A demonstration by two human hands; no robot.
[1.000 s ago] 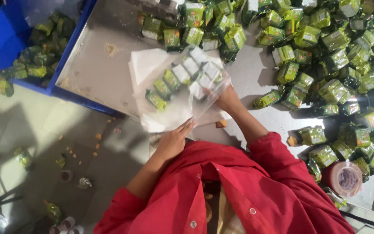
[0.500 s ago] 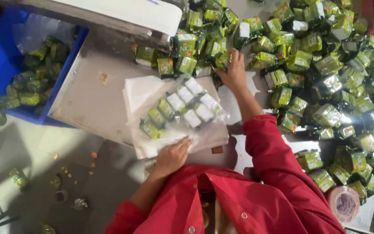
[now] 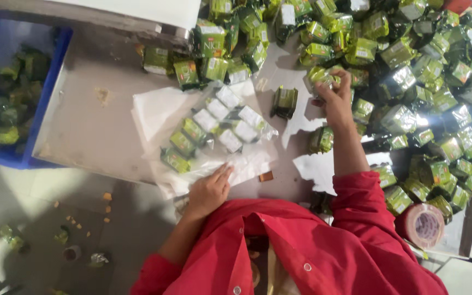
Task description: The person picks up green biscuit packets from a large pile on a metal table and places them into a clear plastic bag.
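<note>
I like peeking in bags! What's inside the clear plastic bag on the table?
Inside the clear plastic bag, two rows of small green-and-white packets show. The left hand presses its near edge. Anything beneath the packets is hidden.

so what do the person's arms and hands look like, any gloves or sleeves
No gloves: both the left hand and right hand are bare. The red sleeves of a button-front garment are pushed up, leaving the forearms uncovered. No rings or watch visible.

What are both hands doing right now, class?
Left hand: open, flat on the clear bag of packets.
Right hand: closed on a green packet.
</note>
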